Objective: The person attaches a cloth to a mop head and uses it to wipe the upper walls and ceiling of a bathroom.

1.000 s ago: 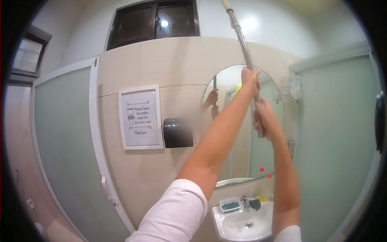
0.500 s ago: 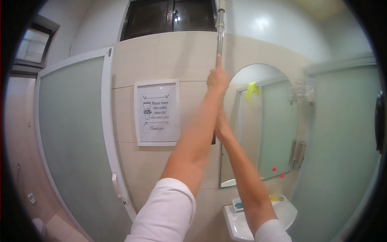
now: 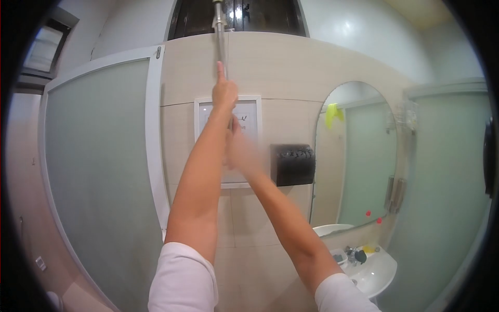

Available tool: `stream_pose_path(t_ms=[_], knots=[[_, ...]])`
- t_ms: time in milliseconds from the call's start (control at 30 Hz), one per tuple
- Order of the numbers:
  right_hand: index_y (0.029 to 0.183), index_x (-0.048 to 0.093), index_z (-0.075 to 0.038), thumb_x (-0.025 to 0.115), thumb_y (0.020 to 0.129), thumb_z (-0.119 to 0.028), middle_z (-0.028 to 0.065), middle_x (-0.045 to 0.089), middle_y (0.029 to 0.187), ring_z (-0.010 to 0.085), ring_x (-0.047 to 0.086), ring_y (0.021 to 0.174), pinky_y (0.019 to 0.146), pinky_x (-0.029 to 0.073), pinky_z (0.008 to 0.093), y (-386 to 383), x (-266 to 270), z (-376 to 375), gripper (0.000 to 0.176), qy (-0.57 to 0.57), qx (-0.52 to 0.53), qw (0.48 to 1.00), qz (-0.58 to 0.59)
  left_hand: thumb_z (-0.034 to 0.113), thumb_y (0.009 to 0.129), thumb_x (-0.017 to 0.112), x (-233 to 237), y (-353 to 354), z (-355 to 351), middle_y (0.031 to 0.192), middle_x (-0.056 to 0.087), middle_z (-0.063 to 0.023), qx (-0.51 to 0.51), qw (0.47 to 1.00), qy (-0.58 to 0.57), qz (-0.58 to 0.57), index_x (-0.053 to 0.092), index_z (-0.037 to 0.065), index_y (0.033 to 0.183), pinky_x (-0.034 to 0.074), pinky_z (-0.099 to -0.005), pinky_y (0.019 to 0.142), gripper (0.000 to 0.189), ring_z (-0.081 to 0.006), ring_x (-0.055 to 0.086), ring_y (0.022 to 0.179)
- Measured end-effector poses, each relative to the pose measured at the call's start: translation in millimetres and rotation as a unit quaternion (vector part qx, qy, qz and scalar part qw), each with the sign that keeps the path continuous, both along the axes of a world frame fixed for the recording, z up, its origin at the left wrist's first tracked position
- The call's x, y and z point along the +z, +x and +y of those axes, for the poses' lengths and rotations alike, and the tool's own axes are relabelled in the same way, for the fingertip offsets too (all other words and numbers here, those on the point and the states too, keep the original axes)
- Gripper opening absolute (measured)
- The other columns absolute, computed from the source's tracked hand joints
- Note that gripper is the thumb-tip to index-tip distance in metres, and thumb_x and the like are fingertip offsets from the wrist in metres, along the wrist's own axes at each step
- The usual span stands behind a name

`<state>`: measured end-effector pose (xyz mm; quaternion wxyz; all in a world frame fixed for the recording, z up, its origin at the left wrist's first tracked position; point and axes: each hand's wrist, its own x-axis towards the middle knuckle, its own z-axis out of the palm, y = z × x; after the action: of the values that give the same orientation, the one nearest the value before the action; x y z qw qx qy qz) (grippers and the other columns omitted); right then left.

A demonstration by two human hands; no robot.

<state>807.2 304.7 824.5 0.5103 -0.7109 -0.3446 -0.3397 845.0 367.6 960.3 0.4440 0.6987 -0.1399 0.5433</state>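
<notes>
Both my arms reach up and forward, gripping a long metal pole [image 3: 221, 46] whose upper end leaves the top of the view. Higher on the shaft, my left hand [image 3: 224, 94] is wrapped round it with the thumb stretched along the metal. Below that, my right hand [image 3: 240, 148] closes on the lower part of the pole, smeared by motion. The pole's top passes in front of a dark window [image 3: 260, 18]; what it carries there is out of sight. A framed sign [image 3: 253, 109] hangs behind my hands, partly covered by them.
To the right are a black wall dispenser [image 3: 292, 165], an arched mirror [image 3: 358, 156] and a white sink [image 3: 382, 273] with a tap [image 3: 356, 255]. A frosted door [image 3: 99, 171] stands on the left, and a frosted panel [image 3: 442, 197] on the far right.
The pole and both my hands have shifted left, from beside the mirror to in front of the framed sign. The black dispenser has come into full view.
</notes>
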Motion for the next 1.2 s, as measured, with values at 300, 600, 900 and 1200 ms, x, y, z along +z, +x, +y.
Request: stream_pose_path(t_ms=[300, 600, 900, 1200], knots=[[0.140, 0.025, -0.014, 0.037, 0.093, -0.028, 0.0119, 0.057, 0.072, 0.0250, 0.052, 0.046, 0.035, 0.044, 0.0377, 22.5, -2.2, -14.4, 0.050, 0.010, 0.006, 0.997, 0.072, -0.003, 0.075, 0.041, -18.2, -11.9, 9.6, 0.092, 0.059, -0.0215, -0.113, 0.989, -0.096, 0.018, -0.005, 0.028, 0.145, 0.047, -0.0360, 0.039, 0.089, -0.0229, 0.053, 0.043], [0.094, 0.054, -0.002, 0.040, 0.093, -0.038, 0.0222, 0.058, 0.084, 0.0409, 0.055, 0.088, 0.078, 0.040, 0.0453, 9.0, -8.7, -139.0, 0.039, 0.055, -0.099, 0.994, 0.003, -0.007, 0.071, 0.042, -16.5, -3.1, -102.7, 0.105, 0.052, -0.0238, -0.246, 0.966, -0.074, -0.017, -0.010, 0.025, 0.144, 0.045, -0.0339, 0.037, 0.095, -0.0202, 0.050, 0.042], [0.093, 0.055, -0.001, 0.042, 0.092, -0.036, 0.0227, 0.059, 0.087, 0.0397, 0.056, 0.088, 0.075, 0.042, 0.0447, 31.5, -41.2, -286.5, 0.038, 0.073, -0.150, 0.984, -0.062, -0.007, 0.070, 0.042, -34.6, -10.6, -266.9, 0.083, 0.059, -0.0207, -0.290, 0.957, -0.012, -0.001, -0.010, 0.027, 0.144, 0.048, -0.0345, 0.037, 0.096, -0.0218, 0.052, 0.043], [0.086, 0.045, -0.012, 0.043, 0.091, -0.040, 0.0007, 0.039, 0.057, 0.0106, 0.035, 0.038, 0.034, 0.029, 0.0262, 17.1, -116.4, -395.0, 0.029, 0.170, -0.118, 0.974, 0.091, -0.007, 0.077, 0.045, -94.3, -9.7, -412.9, 0.088, 0.059, -0.0224, -0.291, 0.947, 0.096, 0.101, -0.011, 0.030, 0.143, 0.049, -0.0352, 0.036, 0.095, -0.0275, 0.058, 0.051]])
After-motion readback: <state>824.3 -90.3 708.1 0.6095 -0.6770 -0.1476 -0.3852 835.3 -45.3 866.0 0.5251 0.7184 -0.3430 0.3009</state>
